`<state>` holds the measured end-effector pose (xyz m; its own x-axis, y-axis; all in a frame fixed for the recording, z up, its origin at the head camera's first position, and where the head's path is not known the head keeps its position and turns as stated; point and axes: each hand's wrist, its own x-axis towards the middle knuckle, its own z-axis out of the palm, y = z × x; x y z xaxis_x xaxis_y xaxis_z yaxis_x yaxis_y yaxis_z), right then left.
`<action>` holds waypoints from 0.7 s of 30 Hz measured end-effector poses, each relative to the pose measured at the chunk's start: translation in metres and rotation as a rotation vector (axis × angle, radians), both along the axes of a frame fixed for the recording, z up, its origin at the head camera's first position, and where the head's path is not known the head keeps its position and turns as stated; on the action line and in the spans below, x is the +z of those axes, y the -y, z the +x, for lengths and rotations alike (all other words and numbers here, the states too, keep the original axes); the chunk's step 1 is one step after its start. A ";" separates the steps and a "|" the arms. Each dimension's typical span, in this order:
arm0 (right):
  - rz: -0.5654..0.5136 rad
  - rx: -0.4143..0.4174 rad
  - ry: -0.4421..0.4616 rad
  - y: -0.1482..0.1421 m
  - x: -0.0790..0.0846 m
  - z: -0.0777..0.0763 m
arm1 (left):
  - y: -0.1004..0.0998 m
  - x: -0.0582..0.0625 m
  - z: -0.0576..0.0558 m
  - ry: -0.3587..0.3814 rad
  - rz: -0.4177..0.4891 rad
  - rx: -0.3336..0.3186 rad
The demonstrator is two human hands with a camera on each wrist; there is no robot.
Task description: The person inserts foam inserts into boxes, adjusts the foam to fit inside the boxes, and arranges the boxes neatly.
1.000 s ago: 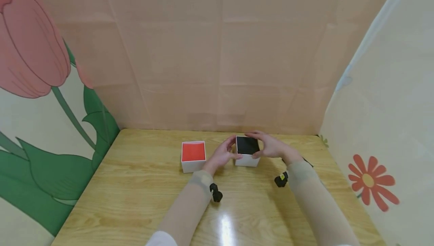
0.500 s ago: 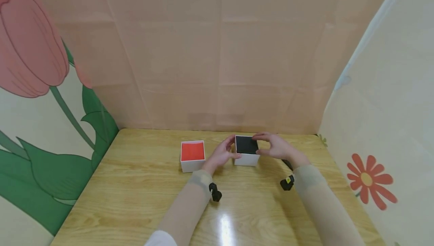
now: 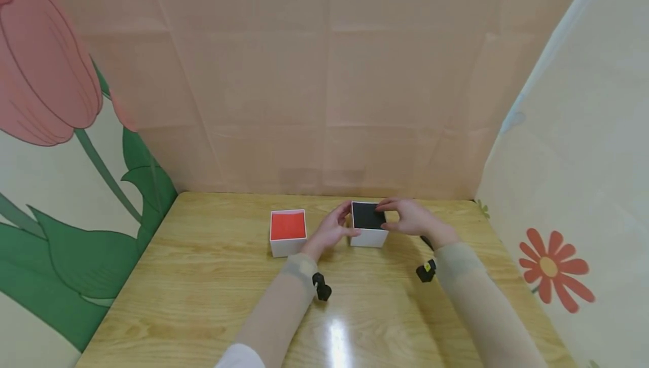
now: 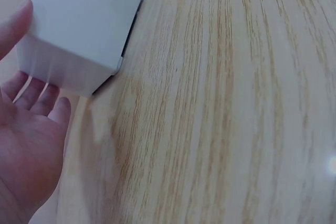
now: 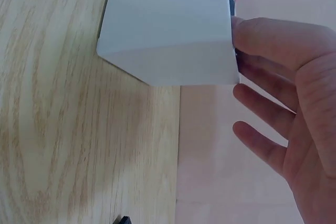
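A small square white box with a black top surface stands on the table, near its back edge. My left hand grips it from the left, thumb on the front side and fingers round the far left side. In the left wrist view, the fingertips lie along the white box wall. My right hand is at the box's right rim, thumb and forefinger tips over the black surface. In the right wrist view, its thumb touches the rim while the lower fingers extend free beside the box.
Left of the hands stands a second white box with a red top surface. The wooden table ends at a pinkish backdrop. Black wrist cameras hang below both wrists. Patterned side walls flank the table.
My right hand has shifted from round the box's right side to its rim, fingertips now over the black surface. My left hand and both boxes stay in place.
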<state>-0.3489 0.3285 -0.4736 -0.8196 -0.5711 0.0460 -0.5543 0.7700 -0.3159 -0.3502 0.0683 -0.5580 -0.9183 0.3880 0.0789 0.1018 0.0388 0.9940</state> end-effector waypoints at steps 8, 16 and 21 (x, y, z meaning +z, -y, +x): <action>0.002 -0.033 0.030 0.002 0.002 0.001 | 0.001 0.000 0.000 0.015 -0.030 -0.001; -0.088 -0.012 -0.004 0.015 -0.004 0.001 | 0.000 -0.002 -0.001 0.005 0.015 -0.015; -0.088 0.032 -0.011 0.028 -0.004 -0.001 | 0.000 -0.002 -0.001 0.000 0.028 -0.019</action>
<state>-0.3503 0.3003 -0.4774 -0.8003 -0.5902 0.1059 -0.5818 0.7216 -0.3753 -0.3510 0.0685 -0.5598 -0.9106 0.4034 0.0898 0.1022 0.0093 0.9947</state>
